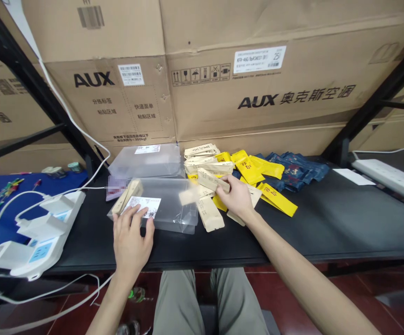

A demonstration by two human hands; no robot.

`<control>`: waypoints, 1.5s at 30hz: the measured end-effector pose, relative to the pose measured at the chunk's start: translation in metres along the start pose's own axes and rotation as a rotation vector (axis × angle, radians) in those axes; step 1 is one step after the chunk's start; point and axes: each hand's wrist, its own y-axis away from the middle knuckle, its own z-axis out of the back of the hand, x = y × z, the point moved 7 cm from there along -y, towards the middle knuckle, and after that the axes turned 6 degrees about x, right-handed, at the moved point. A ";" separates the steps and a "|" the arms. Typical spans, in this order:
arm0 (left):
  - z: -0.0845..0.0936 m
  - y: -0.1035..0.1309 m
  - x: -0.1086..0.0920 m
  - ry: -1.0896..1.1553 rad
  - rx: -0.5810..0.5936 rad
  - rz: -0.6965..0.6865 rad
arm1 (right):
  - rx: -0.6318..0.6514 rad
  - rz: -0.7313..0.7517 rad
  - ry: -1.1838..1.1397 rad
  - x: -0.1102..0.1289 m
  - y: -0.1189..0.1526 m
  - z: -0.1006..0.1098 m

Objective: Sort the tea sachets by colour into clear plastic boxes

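My left hand (132,235) lies with its fingers spread over the near clear plastic box (169,204), touching the white label (149,204) on it. At the left end of that box is a beige packet (128,194). To the right, my right hand (236,196) grips a beige paper packet (211,179) between thumb and fingers, above a loose pile. Other beige packets (211,215) lie beneath it. Yellow packets (245,167) and dark blue packets (296,170) spread further right. Behind the near box sits a second clear plastic box (146,160) with a label.
A white power strip (57,232) with plugs and cables lies on the left, beside a blue surface (48,186). Large cardboard boxes (205,107) stand behind the black table (345,223). Another white power strip (390,177) and a white card (353,177) are at right.
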 end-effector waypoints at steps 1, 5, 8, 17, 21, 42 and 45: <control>0.000 0.000 -0.001 -0.011 0.000 -0.004 | 0.007 0.000 0.009 0.001 0.001 0.000; 0.004 0.000 -0.010 -0.072 -0.044 -0.069 | 0.047 0.007 0.064 0.007 0.004 -0.003; 0.006 0.003 -0.031 -0.061 -0.075 -0.245 | 0.071 0.028 0.102 0.007 0.005 -0.006; -0.025 -0.005 -0.101 0.006 0.049 -0.431 | 0.049 0.110 0.082 0.008 0.005 -0.009; -0.030 -0.011 -0.101 0.023 -0.027 -0.383 | 0.039 0.134 0.026 0.008 0.006 -0.008; -0.020 -0.008 -0.082 0.275 -0.138 -0.272 | 0.167 0.030 -0.304 0.027 0.063 0.018; -0.018 -0.007 -0.081 0.287 -0.156 -0.285 | 0.264 0.112 -0.278 0.044 0.056 0.001</control>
